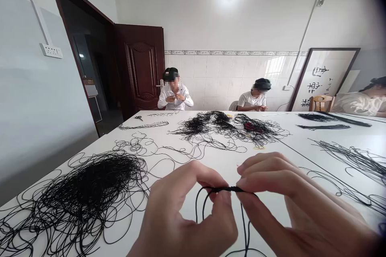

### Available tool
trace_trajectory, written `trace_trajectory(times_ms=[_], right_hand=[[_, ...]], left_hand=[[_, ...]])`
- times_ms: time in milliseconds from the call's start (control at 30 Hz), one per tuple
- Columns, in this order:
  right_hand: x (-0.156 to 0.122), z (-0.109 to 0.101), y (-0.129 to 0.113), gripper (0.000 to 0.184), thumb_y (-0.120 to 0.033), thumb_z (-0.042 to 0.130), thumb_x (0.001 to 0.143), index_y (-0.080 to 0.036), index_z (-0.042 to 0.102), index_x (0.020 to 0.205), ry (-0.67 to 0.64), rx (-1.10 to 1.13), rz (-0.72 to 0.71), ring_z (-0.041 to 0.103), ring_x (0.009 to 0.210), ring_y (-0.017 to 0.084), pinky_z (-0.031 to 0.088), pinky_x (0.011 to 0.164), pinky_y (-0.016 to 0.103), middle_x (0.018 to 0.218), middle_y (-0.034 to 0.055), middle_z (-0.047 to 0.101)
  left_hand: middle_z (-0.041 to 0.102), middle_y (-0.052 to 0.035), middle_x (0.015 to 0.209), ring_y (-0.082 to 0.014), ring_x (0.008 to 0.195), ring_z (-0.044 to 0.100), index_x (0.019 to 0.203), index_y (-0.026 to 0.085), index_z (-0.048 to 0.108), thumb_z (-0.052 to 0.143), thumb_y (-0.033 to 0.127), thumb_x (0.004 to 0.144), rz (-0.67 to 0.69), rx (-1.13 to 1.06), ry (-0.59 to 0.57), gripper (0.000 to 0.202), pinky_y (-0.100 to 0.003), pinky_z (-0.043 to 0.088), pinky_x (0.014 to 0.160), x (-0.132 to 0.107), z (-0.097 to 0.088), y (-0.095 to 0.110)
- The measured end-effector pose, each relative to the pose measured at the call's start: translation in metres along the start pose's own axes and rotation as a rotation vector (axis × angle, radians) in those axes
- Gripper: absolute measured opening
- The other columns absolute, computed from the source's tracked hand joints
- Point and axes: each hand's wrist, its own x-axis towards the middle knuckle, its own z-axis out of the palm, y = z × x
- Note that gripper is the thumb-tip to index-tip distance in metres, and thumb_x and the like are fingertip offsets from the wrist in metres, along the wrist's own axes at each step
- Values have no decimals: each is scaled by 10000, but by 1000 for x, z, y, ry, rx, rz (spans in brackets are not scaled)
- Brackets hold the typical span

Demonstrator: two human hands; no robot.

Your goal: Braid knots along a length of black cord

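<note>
A black braided cord [232, 189] is stretched between my two hands, just above the white table [169, 160]. My left hand [193, 209] pinches its left part between thumb and forefinger. On the right side, my right hand [283, 200] grips the cord the same way, its other fingers curled above. Short knotted turns show in the small gap between the fingertips. Thin loose strands hang down from both sides of the cord, some looping under my left hand and others dropping beside my right thumb.
A large tangle of black cord [99, 180] covers the table's left side. More cord heaps [211, 122] lie farther back, with small scissors [138, 118] at the far left. Straight cord bundles [356, 156] lie at right. Several people sit across the table.
</note>
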Motion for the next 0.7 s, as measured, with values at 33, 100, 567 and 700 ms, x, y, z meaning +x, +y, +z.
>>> trace_trajectory(times_ms=[33,100,567,700], right_hand=[[0,0,0,202,8,571,805,-167,533,899,-2,-4,1,554,830,96,501,670,184,793,20,558],[1,1,0,191,-5,575,809,-170,532,896,-10,-12,9,554,830,96,498,662,182,795,20,560],[3,3,0,161,-22,556,832,-172,530,884,13,-7,3,561,812,98,492,660,198,778,15,572],[4,4,0,160,-18,558,827,-170,528,864,7,2,-2,565,810,96,499,668,197,775,12,579]], left_hand=[[621,105,608,-35,567,585,674,210,594,515,47,691,5,1,1,182,-98,469,570,0,0,0],[613,103,606,-34,559,576,675,209,594,509,46,694,29,-12,6,185,-101,461,559,0,0,-2],[627,100,621,-35,574,592,686,210,590,513,55,700,38,6,6,174,-97,478,572,1,-1,-1],[622,107,616,-29,568,584,679,212,590,510,48,687,36,15,14,182,-89,474,571,0,-1,-1]])
